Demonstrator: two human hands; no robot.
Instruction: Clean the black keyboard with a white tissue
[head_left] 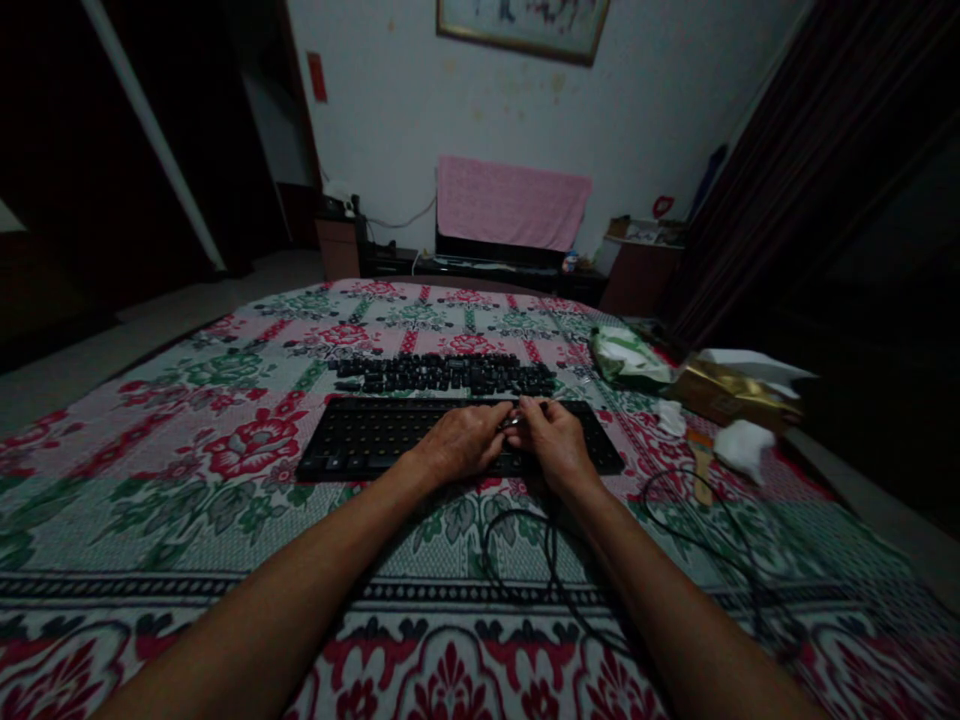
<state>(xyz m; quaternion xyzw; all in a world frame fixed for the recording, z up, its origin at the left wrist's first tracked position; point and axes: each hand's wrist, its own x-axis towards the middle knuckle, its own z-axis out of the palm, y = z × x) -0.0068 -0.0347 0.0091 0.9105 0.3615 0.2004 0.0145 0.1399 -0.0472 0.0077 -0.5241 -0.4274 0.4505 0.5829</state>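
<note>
A black keyboard base (375,438) lies on a floral bedspread (225,440), its keycaps off. Behind it, rows of loose black keycaps (450,373) are laid out. My left hand (461,440) and my right hand (553,442) rest over the right half of the keyboard base, fingers curled and pressed together around a small shiny thing (512,423) that I cannot make out. The keyboard's black cable (551,560) loops on the bedspread between my forearms.
To the right lie a green-and-white bag (628,358), a gold packet (731,393), crumpled white tissues (742,445) and a small brush (702,465). Beyond the bed stand a low cabinet and a screen under a pink cloth (511,203). The room is dim.
</note>
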